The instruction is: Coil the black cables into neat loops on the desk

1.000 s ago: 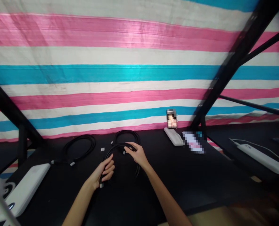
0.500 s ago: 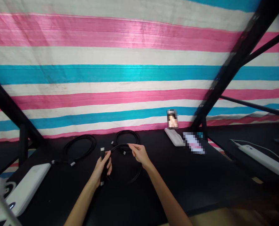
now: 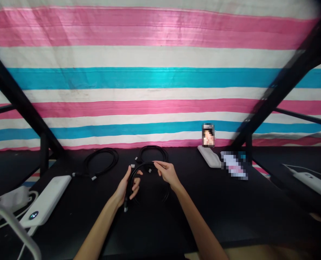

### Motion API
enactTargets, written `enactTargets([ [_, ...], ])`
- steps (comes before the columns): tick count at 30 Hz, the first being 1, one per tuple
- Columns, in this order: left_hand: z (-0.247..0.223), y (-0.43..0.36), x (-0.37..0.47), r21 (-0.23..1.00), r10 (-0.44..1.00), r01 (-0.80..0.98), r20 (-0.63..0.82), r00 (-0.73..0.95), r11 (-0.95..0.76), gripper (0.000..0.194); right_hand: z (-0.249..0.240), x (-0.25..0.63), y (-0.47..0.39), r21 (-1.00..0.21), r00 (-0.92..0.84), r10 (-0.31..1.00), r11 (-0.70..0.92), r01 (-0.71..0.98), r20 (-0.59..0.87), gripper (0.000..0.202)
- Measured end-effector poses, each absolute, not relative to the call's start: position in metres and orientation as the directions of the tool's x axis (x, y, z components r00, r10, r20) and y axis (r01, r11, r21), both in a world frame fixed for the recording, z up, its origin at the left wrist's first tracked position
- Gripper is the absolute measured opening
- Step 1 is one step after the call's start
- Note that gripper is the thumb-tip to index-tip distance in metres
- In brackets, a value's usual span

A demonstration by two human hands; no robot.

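A coiled black cable [image 3: 144, 165] hangs between my two hands just above the black table. My left hand [image 3: 126, 186] holds its left side, thumb up along the cable and the other fingers curled loosely. One silvery plug shows above that thumb and another below the palm. At the top of the loop, my right hand [image 3: 167, 172] pinches the cable between thumb and fingertips. Behind my hands a second black cable coil [image 3: 164, 153] lies on the table, and a third black coil [image 3: 115, 159] lies to the left, its plugs towards me.
A white power bank [image 3: 50, 198] and white power strip [image 3: 12, 198] lie at left, with a pale curved tube [image 3: 19, 229] in front. A white stand [image 3: 209, 157], a blurred card [image 3: 234, 165] and another white power bank [image 3: 316, 184] are at right. Black frame bars slant at both sides.
The view has shifted, so the table items appear further right. My left hand's fingers have loosened and spread a little around the cable, while my right hand keeps its pinch.
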State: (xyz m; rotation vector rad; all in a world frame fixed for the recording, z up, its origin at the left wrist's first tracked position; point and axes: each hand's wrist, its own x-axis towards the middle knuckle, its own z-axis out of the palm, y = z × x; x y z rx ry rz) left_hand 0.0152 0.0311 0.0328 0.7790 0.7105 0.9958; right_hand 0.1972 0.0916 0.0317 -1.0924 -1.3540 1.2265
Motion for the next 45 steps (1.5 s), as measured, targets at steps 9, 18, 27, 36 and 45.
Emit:
enactTargets([
  [9, 0.027, 0.032, 0.023, 0.948, 0.974, -0.246, -0.169, 0.150, 0.202, 0.051, 0.035, 0.193, 0.088, -0.972, -0.102, 0.970, 0.226, 0.065, 0.218, 0.034],
  [18, 0.031, 0.032, 0.015, 0.819, 0.986, -0.557, -0.165, 0.000, 0.137, 0.047, 0.032, 0.189, 0.084, -0.999, -0.273, 0.962, 0.006, -0.032, 0.015, 0.037],
  [27, 0.033, 0.036, 0.002, 0.498, 0.975, -0.864, -0.220, -0.042, 0.075, 0.048, 0.024, 0.173, 0.071, -0.994, -0.499, 0.860, -0.086, 0.067, -0.108, 0.036],
  [36, 0.019, 0.039, 0.028, 0.892, 0.979, -0.439, -0.173, -0.105, 0.111, 0.032, 0.012, 0.186, 0.095, -0.980, -0.027, 0.996, -0.084, -0.181, -0.081, 0.043],
  [45, 0.013, 0.069, 0.049, 0.987, 0.963, -0.093, -0.149, -0.226, 0.131, 0.038, 0.009, 0.203, 0.110, -0.996, 0.207, 0.978, 0.018, -0.082, 0.001, 0.044],
])
